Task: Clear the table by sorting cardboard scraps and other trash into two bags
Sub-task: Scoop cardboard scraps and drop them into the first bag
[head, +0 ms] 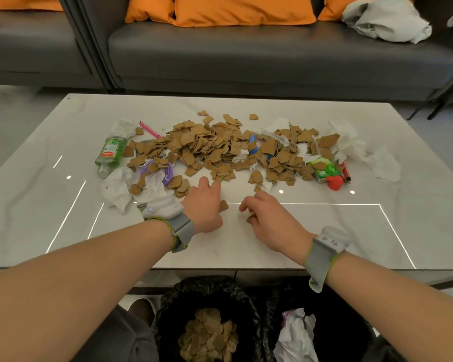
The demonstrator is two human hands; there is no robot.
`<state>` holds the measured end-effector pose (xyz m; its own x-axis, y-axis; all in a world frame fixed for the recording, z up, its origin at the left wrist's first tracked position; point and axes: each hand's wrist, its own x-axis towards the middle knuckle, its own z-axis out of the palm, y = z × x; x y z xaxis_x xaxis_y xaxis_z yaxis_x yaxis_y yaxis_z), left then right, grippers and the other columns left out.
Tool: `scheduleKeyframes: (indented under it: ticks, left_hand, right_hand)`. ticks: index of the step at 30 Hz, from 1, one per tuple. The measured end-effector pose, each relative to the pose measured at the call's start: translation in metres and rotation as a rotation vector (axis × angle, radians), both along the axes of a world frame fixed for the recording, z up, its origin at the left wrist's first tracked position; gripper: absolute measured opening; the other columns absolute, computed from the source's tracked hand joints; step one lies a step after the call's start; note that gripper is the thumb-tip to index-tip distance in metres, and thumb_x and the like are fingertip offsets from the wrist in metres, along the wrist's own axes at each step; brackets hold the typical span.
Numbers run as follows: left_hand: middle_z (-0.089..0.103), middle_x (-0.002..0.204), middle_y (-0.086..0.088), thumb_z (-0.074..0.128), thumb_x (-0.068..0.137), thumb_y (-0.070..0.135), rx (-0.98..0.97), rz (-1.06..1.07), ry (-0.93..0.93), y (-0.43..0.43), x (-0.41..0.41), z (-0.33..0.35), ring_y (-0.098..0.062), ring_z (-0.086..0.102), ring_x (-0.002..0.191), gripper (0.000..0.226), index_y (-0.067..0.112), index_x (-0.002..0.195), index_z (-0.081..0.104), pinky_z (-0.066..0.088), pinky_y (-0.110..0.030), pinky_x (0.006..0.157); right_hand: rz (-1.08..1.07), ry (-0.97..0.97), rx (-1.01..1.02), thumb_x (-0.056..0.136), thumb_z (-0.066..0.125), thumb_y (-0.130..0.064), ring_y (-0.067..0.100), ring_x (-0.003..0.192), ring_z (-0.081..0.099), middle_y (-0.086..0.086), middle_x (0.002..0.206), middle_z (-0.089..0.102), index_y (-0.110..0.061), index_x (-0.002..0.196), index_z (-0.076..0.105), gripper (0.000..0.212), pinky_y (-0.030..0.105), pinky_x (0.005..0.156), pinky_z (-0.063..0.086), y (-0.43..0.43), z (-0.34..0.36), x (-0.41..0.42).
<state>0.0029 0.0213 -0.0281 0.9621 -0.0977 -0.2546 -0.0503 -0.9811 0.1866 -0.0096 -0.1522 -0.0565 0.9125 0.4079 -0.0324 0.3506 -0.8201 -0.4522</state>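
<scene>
Mostly buried under cardboard scraps [207,145]: blue item [253,142]; bottle [110,155] label unreadable; bags [169,307] cut by bottom edge.

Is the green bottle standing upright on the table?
No, the green bottle lies on its side on the table, at the left end of the cardboard scraps.

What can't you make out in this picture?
All in the head view:
- Green bottle: the label print is too small to read.
- Blue object: mostly buried under cardboard scraps.
- Right hand: its curled fingers hide whether they grip a scrap.
- Bag holding cardboard: its lower part is cut off by the bottom edge.
</scene>
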Motion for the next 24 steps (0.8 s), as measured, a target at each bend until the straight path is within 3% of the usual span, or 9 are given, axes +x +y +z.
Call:
scheduleKeyframes:
  ticks: [5,9,15,18,21,24]
  left_hand:
    - [0.04,0.121,-0.012,0.061,0.087,0.02,-0.014,-0.007,0.009,0.006,0.01,-0.003,-0.033,0.055,0.102,0.037,0.008,0.121,0.049,0.05,-0.038,0.08]
    - [0.04,0.117,-0.008,0.063,0.085,0.018,-0.051,-0.03,-0.006,0.005,0.015,-0.006,-0.031,0.057,0.096,0.035,0.011,0.117,0.052,0.051,-0.038,0.077]
    - [0.043,0.12,-0.004,0.065,0.082,0.015,-0.122,-0.08,-0.013,-0.005,0.021,-0.009,-0.027,0.057,0.095,0.033,0.016,0.114,0.056,0.051,-0.035,0.075]
    - [0.045,0.118,-0.004,0.064,0.083,0.015,-0.144,-0.128,-0.011,-0.01,0.027,-0.011,-0.026,0.056,0.096,0.031,0.017,0.113,0.057,0.048,-0.032,0.072]
    - [0.044,0.115,-0.003,0.063,0.083,0.012,-0.171,-0.149,-0.014,-0.014,0.03,-0.013,-0.025,0.055,0.094,0.029,0.017,0.111,0.057,0.048,-0.032,0.073]
    - [0.043,0.114,-0.003,0.063,0.082,0.012,-0.19,-0.164,-0.01,-0.015,0.03,-0.016,-0.023,0.054,0.091,0.028,0.018,0.109,0.056,0.05,-0.033,0.075]
  right_hand:
    - [0.181,-0.078,-0.079,0.085,0.049,0.009,0.028,0.117,0.047,0.003,0.145,0.042,-0.021,0.141,0.05,0.063,0.038,0.097,0.047,0.008,-0.003,0.008]
    - [0.263,-0.126,-0.195,0.085,0.049,0.006,0.028,0.105,0.047,0.005,0.133,0.051,-0.016,0.128,0.061,0.049,0.038,0.091,0.047,0.007,-0.004,0.011]
    - [0.098,-0.101,-0.118,0.088,0.048,0.0,0.027,0.107,0.052,0.007,0.113,0.057,-0.01,0.109,0.068,0.03,0.037,0.088,0.047,-0.006,0.002,0.022]
    - [-0.119,-0.139,-0.007,0.086,0.051,0.002,0.025,0.106,0.053,0.006,0.115,0.053,-0.012,0.11,0.066,0.032,0.038,0.088,0.048,-0.02,0.009,0.04]
    - [-0.31,-0.228,0.025,0.083,0.052,0.001,0.031,0.117,0.047,0.01,0.13,0.049,-0.012,0.127,0.058,0.046,0.039,0.097,0.045,-0.044,0.016,0.064]
    - [-0.31,-0.076,-0.081,0.083,0.051,-0.004,0.036,0.138,0.028,0.008,0.159,0.025,-0.017,0.149,0.036,0.068,0.041,0.114,0.029,-0.059,0.015,0.08]
